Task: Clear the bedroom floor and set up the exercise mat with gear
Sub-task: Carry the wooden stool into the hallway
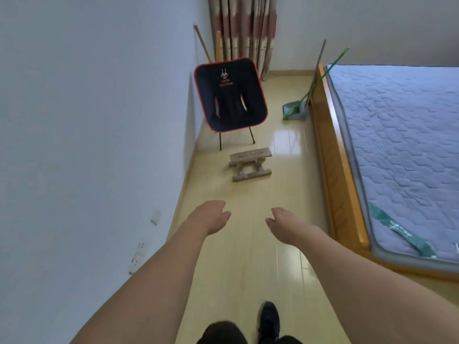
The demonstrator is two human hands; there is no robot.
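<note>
Both arms stretched forward over floor; left hand and right hand loosely curled, holding nothing. Wooden stool ahead, folding chair behind it.

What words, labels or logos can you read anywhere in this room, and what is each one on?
No text here is legible.
Folding chair backrest: a pale horned emblem above two lines of red lettering, too blurred to read.
Green strap across the mattress corner: white printed lettering, too smeared to read.
Wall sockets: no readable markings.
Wooden stool, dustpan: no text visible.
</note>
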